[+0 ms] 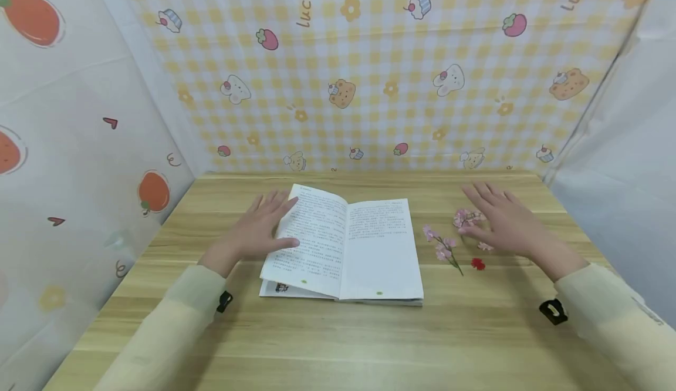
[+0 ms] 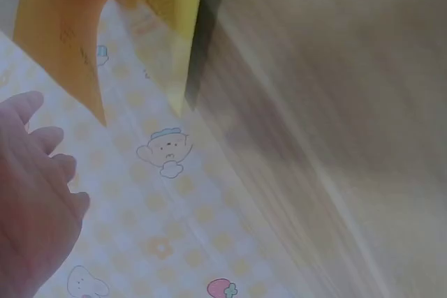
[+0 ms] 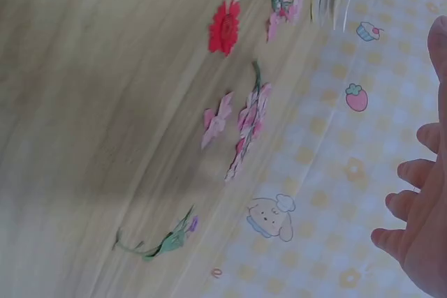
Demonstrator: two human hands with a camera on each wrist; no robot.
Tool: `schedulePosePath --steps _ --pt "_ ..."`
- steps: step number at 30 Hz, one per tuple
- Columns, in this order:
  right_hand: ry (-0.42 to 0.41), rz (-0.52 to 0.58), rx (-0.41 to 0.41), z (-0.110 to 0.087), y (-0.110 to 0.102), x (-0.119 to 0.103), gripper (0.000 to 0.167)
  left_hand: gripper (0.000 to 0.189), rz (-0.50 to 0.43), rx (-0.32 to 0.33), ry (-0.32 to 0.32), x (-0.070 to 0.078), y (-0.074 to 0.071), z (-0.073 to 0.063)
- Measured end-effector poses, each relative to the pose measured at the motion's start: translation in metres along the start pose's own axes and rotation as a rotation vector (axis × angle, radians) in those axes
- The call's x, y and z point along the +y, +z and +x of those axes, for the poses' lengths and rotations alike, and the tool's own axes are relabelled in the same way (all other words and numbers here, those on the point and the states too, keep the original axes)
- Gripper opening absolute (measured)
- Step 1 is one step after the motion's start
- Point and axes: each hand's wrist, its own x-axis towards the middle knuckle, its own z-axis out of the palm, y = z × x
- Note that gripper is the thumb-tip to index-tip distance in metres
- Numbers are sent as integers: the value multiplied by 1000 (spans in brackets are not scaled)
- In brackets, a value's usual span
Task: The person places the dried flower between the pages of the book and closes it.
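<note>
An open book (image 1: 375,256) lies on the wooden table, its left pages tilted up off the bottom cover. My left hand (image 1: 259,229), fingers spread, overlaps the book's left edge in the head view. From the left wrist, that hand (image 2: 35,207) appears beside the orange and yellow underside of the book (image 2: 70,40). My right hand (image 1: 507,223) is spread above several small flowers and holds nothing. Around it are a pink sprig (image 1: 443,245), a pink blossom cluster (image 1: 465,218) and a red flower (image 1: 477,263). The right wrist view adds a green stem with a purple tip (image 3: 171,242).
Behind the wooden table (image 1: 338,344) hangs a yellow checked cloth (image 1: 338,44) with cartoon prints. White sheets stand at the left (image 1: 79,86) and right (image 1: 628,127). Dark straps (image 1: 224,301) show at both sleeves.
</note>
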Motion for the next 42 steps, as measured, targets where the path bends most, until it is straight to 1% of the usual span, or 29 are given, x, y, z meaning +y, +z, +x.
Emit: schedulePosePath --steps 4,6,9,13,16,20,23,25,29,31,36,39,42 --pt "-17 17 76 -13 0 2 89 97 8 0 54 2 2 -7" --pt "-25 31 130 -20 -2 2 88 98 6 -4 80 4 3 -11" --pt "-46 44 232 -30 -4 4 86 100 16 1 119 5 6 -16" --pt "-51 68 359 -44 -3 10 84 104 39 1 141 4 11 -21" --pt "-31 83 417 -55 -1 14 80 106 52 -15 135 2 16 -24" --pt "35 119 421 -64 3 21 72 108 55 -38 120 0 22 -29" --pt "88 164 404 -69 9 27 66 109 67 -63 112 -1 26 -32" --pt "141 201 393 -73 15 32 62 111 80 -81 112 -2 29 -33" --pt "252 320 360 -82 24 43 57 112 100 -115 116 -2 35 -34" --pt "309 358 342 -85 29 48 55 112 111 -132 118 -2 37 -35" --pt "424 408 293 -90 40 59 54 114 132 -163 123 -2 40 -37" --pt "468 429 269 -90 47 65 54 117 126 -172 123 -2 41 -37" --pt "488 443 244 -90 53 71 53 119 137 -177 136 -2 42 -36"
